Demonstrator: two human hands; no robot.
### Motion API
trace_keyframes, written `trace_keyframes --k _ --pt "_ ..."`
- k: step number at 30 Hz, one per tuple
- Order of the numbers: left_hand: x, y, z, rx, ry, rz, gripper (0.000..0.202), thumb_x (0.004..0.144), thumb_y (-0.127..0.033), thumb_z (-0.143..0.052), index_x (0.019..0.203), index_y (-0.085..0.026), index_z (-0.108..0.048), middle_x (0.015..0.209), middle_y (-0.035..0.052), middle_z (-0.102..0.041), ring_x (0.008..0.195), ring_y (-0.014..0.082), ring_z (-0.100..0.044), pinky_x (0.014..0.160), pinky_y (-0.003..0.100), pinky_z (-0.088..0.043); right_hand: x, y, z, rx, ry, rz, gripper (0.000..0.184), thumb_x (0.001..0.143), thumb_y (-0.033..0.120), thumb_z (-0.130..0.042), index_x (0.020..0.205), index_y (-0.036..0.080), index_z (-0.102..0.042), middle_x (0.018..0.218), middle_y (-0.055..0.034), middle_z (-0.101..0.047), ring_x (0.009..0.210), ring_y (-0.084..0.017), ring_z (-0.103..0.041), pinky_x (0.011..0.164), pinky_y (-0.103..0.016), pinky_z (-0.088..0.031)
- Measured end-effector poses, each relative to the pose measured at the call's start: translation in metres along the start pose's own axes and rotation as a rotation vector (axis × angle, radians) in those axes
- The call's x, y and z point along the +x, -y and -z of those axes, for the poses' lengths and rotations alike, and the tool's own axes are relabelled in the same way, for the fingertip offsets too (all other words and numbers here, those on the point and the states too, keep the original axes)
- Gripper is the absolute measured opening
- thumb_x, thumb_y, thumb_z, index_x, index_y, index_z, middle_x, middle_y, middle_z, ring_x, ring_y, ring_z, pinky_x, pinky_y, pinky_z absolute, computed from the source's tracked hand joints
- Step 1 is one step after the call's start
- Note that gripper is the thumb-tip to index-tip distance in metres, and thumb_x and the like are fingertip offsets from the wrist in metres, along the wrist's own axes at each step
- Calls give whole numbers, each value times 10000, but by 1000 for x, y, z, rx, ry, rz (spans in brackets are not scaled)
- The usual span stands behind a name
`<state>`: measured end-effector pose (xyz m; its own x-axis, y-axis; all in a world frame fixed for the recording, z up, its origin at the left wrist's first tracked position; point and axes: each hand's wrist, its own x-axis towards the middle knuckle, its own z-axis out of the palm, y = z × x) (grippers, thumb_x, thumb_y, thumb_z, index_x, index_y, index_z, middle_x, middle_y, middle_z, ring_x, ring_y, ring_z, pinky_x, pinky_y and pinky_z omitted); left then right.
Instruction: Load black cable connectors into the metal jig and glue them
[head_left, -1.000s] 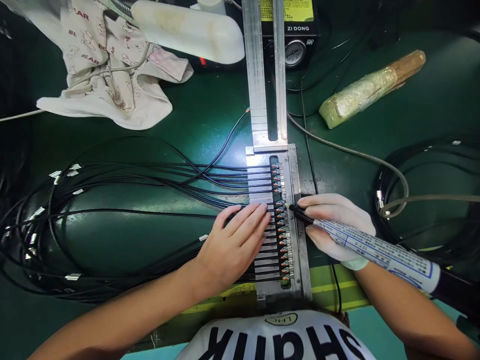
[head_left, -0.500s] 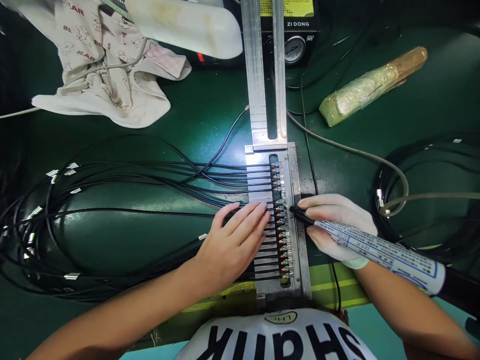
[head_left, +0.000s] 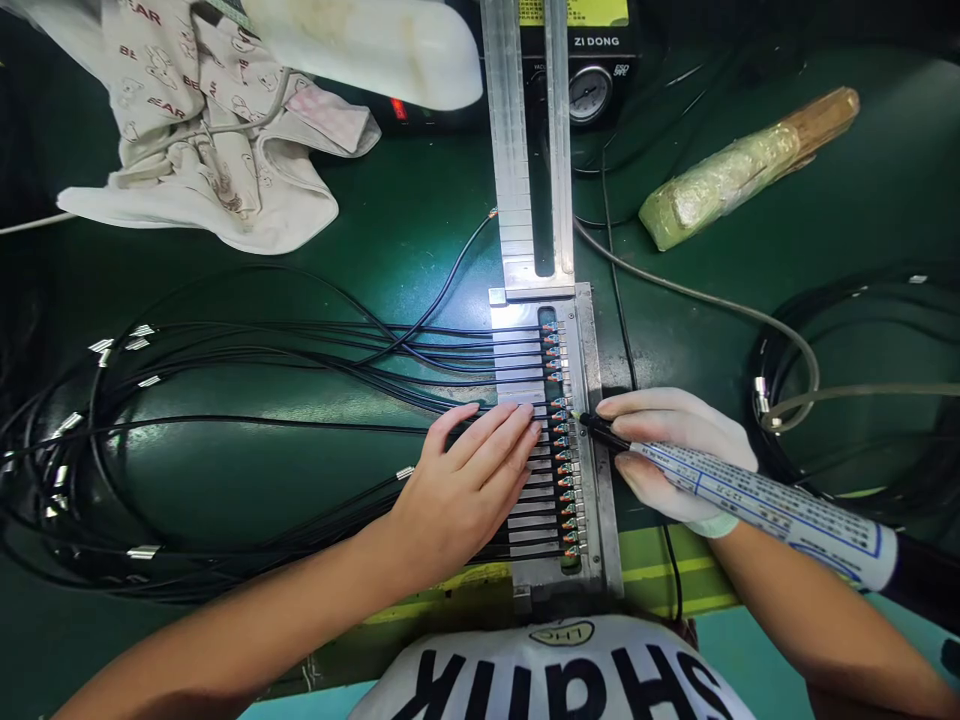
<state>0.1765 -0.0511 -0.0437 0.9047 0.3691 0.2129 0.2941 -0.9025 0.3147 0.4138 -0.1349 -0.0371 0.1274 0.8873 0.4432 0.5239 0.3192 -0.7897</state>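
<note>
White glove (head_left: 701,518) on right grip (head_left: 675,452); left grip (head_left: 465,490) ungloved; white shirt (head_left: 487,690), black lettering.

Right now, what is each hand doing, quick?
Left hand: open, fingers flat on the black cables at the metal fixture.
Right hand: gloved, closed around the pen-shaped tool, tip at the fixture.
</note>
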Motion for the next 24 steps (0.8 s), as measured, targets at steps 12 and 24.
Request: trace_keyframes --k 12,24 --pt "1 0 1 -8 3 5 374 941 -180 -602 1307 -108 -575 1385 110 -605 1292 259 -559 1078 465 -388 3 1 0 -3 7 4 208 769 185 -750 972 155 -712 980 -118 -744 842 -239 -737 733 -364 -639" --pt "2 0 1 -12 -1 3 368 937 -176 -612 1295 -99 -583 1374 114 -613 1288 259 -560 1075 470 -387 3 2 0 2 -1 -4 239 778 162 -739 1012 201 -713 972 -125 -747 828 -257 -734 696 -408 -647"
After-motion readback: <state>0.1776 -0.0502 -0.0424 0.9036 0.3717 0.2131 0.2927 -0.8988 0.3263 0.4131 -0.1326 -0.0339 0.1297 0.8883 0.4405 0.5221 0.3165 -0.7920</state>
